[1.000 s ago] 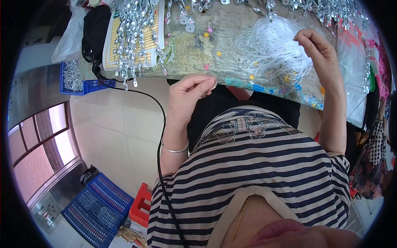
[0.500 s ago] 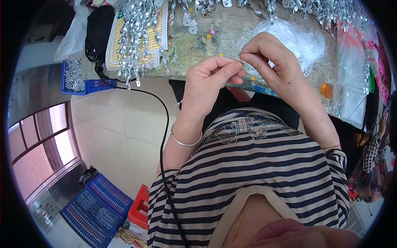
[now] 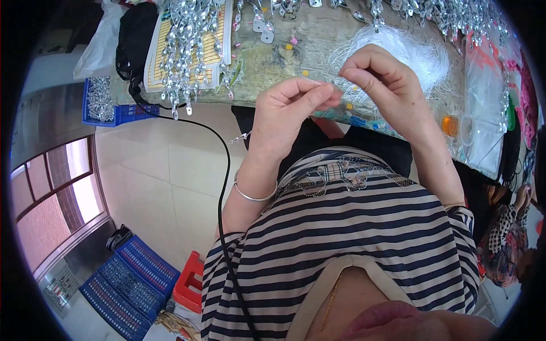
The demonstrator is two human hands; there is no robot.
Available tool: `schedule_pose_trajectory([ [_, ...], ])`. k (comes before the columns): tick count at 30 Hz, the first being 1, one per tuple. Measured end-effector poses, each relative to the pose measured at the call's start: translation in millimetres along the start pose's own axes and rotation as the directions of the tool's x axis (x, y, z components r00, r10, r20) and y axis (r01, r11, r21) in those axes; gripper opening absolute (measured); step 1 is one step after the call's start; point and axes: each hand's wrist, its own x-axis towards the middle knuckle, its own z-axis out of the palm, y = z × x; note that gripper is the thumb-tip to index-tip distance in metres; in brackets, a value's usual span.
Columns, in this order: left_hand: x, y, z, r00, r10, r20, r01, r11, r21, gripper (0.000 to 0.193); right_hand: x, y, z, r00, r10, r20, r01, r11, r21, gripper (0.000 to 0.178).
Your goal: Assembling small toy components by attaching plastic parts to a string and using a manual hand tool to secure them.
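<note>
My left hand (image 3: 287, 111) is closed in a pinch, thumb pressed on forefinger, just over the near edge of the table. A white thread seems to lie along its forefinger. Behind that wrist hangs the end of a silver bead strand (image 3: 241, 137), its upper part hidden by the hand. To the right, my right hand (image 3: 392, 91) is raised with thumb and forefinger brought together; whatever is between them is too fine to make out. A loose heap of white thread (image 3: 421, 57) lies on the table just beyond the right hand.
The worn table (image 3: 267, 74) carries hanging strands of clear beads (image 3: 185, 57) on a yellow slatted mat, and more along its far edge. Clear plastic bags (image 3: 483, 102) and an orange object (image 3: 450, 125) are at right. A black cable (image 3: 229, 170) runs past my left arm; blue bins (image 3: 136, 278) stand lower left.
My right hand has drawn slightly up and right, widening the space between my hands. The bead strand behind my left wrist has swung outward to the left.
</note>
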Motion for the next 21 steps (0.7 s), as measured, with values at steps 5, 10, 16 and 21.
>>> schedule_pose_trajectory([
  [5, 1.2, 1.0, 6.9, 1.000, 0.020, 0.017, -0.021, 1.000, 0.021, 0.012, 2.4, -5.6, 3.9, 0.999, -0.024, 0.043, 0.025, 1.000, -0.010, 0.009],
  [10, -1.5, -0.6, 5.7, 1.000, 0.013, -0.006, -0.013, 1.000, 0.010, 0.012, 1.4, 3.2, 1.8, 0.996, 0.064, -0.058, -0.054, 0.988, 0.147, 0.012],
  [16, -0.3, -0.8, 4.8, 1.000, 0.023, -0.015, -0.022, 1.000, 0.011, 0.012, -3.1, 3.1, -3.1, 0.981, 0.196, -0.009, -0.184, 0.936, 0.302, 0.016],
  [21, -1.0, 0.4, 8.4, 0.999, -0.006, 0.037, 0.004, 0.998, 0.068, 0.011, -3.6, 1.3, 7.5, 0.968, 0.244, 0.065, -0.249, 0.889, 0.385, 0.014],
])
